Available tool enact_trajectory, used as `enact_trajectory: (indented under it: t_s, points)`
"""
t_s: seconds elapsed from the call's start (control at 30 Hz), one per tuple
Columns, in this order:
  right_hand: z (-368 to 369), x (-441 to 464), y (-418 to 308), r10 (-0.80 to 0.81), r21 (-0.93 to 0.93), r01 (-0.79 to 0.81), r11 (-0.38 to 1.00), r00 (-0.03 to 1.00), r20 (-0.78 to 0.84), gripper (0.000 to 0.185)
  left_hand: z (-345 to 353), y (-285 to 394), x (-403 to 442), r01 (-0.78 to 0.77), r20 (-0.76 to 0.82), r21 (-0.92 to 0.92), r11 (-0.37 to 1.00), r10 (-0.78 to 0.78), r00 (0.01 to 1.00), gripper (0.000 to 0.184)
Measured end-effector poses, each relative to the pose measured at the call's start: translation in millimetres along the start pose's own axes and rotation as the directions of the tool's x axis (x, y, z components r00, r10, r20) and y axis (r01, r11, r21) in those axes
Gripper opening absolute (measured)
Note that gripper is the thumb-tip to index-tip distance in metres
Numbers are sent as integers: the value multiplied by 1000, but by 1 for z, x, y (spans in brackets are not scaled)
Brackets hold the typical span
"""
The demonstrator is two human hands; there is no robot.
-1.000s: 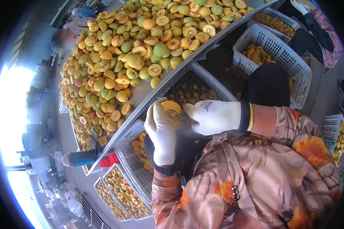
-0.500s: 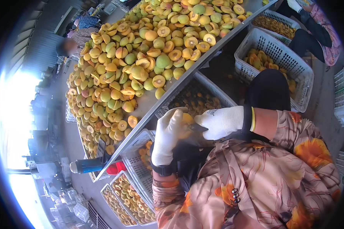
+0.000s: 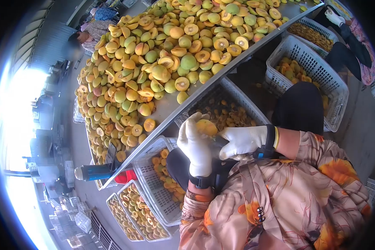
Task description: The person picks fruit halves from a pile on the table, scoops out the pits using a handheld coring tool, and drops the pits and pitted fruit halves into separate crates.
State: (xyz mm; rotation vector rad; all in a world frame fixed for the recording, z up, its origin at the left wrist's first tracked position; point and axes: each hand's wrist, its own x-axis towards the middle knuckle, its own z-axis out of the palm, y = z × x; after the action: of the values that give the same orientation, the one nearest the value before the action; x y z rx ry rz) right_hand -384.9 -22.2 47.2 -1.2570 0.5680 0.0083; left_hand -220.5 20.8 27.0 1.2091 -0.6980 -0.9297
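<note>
My left hand [image 3: 195,143], in a white glove, is closed round a yellow-orange fruit half [image 3: 206,127]. Just right of it, my right hand [image 3: 242,141], also gloved, has its fingers curled; what it grips is too dark and blurred to make out. Both hands are above my lap, near the table's metal edge [image 3: 171,127]. Behind the fruit half is a crate [image 3: 248,100] with small brown pieces in it. A large heap of halved fruit [image 3: 154,71] covers much of the table.
A crate of fruit halves [image 3: 171,204] stands by my left knee, another [image 3: 341,91] beyond my right knee. Two trays of halves [image 3: 143,214] lie lower left. A blue cylinder [image 3: 93,172] and red container [image 3: 125,177] are by the table corner. Co-workers sit upper left and upper right.
The view has shifted, so the table and crates appear further right. My left hand has tilted and more of the fruit half's rounded side shows, where its cut face showed before.
</note>
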Motion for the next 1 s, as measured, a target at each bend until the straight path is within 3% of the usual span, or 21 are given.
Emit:
enact_trajectory:
  t_s: [0.07,0.17,0.23,0.37,0.43,0.53,0.57,0.63,0.7,0.8,0.9,1.0]
  points:
    - [-3,3,1,-9,-24,8,1000,1000,-3,21,2,1,2,32,-5,-17,999,-32,999,40]
    - [-9,3,3,66,143,-77,987,995,76,20,5,2,6,60,1,-39,997,-60,998,39]
    - [-13,3,-1,34,67,-37,997,998,50,19,8,2,8,49,1,-43,998,-49,999,39]
    - [-19,23,23,-150,-187,138,973,987,-53,18,0,-3,12,-115,36,253,961,110,993,39]
    - [-20,11,2,-10,-76,12,997,1000,17,18,-3,-10,16,-238,95,335,911,219,971,42]
    - [-24,9,-4,51,37,-55,998,994,101,21,10,-7,14,22,-14,-161,987,-24,1000,45]
    - [-24,11,-2,47,66,-56,996,991,125,22,9,-12,13,57,-20,-198,979,-62,998,49]
    - [-25,23,8,-81,-149,83,985,997,20,23,8,-11,14,-19,-17,-67,998,18,1000,48]
    - [-26,17,6,0,-268,-8,963,1000,-30,23,3,-10,13,-99,23,156,983,96,995,48]
    - [-23,14,4,-32,-159,37,987,999,36,21,5,1,12,-156,81,200,967,143,986,46]
    - [-22,14,11,11,172,-40,984,986,166,17,-1,-6,17,-55,165,-25,998,58,985,45]
    - [-17,5,7,8,344,-98,934,967,254,15,-1,-6,15,-174,246,54,983,155,957,46]
